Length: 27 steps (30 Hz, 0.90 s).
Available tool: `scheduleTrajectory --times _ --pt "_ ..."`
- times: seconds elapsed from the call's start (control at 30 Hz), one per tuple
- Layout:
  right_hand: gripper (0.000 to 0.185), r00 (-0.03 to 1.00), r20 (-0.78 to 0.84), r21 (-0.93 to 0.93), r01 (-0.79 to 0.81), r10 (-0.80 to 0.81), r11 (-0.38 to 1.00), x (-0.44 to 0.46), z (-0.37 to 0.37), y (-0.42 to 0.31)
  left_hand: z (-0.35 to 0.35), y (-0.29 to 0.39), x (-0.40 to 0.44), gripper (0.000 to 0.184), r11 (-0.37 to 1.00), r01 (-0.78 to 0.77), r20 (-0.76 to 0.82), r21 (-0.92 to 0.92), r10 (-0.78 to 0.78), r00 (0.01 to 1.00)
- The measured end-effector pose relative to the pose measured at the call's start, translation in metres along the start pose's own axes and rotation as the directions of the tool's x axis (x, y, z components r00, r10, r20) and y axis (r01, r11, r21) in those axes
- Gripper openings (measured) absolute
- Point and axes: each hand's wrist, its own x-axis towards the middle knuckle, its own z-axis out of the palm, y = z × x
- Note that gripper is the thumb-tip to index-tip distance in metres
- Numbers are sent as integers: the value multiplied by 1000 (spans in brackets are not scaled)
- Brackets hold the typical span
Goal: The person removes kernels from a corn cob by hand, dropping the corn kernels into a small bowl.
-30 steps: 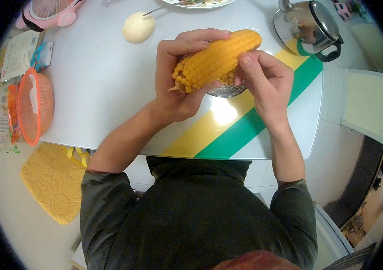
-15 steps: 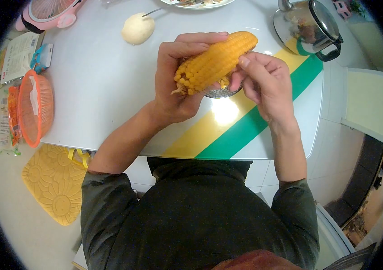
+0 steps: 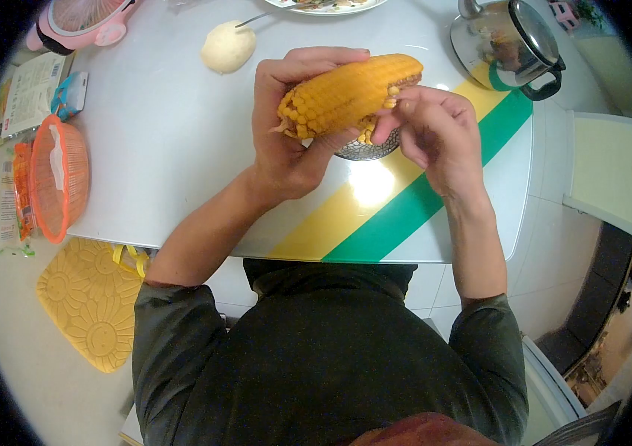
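A yellow ear of corn [image 3: 345, 93] is held over the table, its tip pointing right and slightly up. My left hand [image 3: 279, 119] wraps around its stalk end, closed on it, with the thumb underneath. At the lower right side of the ear, bare cob shows where kernels are gone. There my right hand [image 3: 435, 126] has its thumb and forefinger pinched at a few loose-looking kernels [image 3: 392, 95], its other fingers curled. Below the ear sits a dark-patterned bowl [image 3: 369, 152] with kernels in it, mostly hidden by the corn and my left hand.
A pale round bun [image 3: 228, 47] lies beyond my left hand, near a plate [image 3: 353, 9] with a utensil. The glass kettle [image 3: 513, 44] stands far right. An orange basket [image 3: 70, 178], food packets [image 3: 33, 93] and a pink fan [image 3: 82, 22] are at the left.
The ear has shifted slightly left and rolled in my left hand, showing more of its bare cob side. My right fingers stay at its lower right edge.
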Motion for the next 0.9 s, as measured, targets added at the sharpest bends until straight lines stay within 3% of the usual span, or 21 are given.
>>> scheduleTrajectory --times 0.27,0.57,0.67,0.77,0.9 --pt "30 998 -28 -72 -52 50 996 1 3 0 1 2 -1 50 1000 -7 9 9 7 1000" --pt "20 998 17 -65 -54 55 996 0 0 -1 -2 1 0 49 1000 -4 12 25 4 1000" --pt "12 994 -96 -173 33 -51 984 -3 13 3 -3 -3 0 49 999 -15 -16 39 15 1000" --pt "14 965 -129 -427 152 -227 891 0 11 17 -3 2 0 49 998 55 -61 19 -53 997" --pt "22 940 -130 -460 224 -314 859 -2 17 10 -2 1 -1 47 991 109 -122 -74 -118 986"
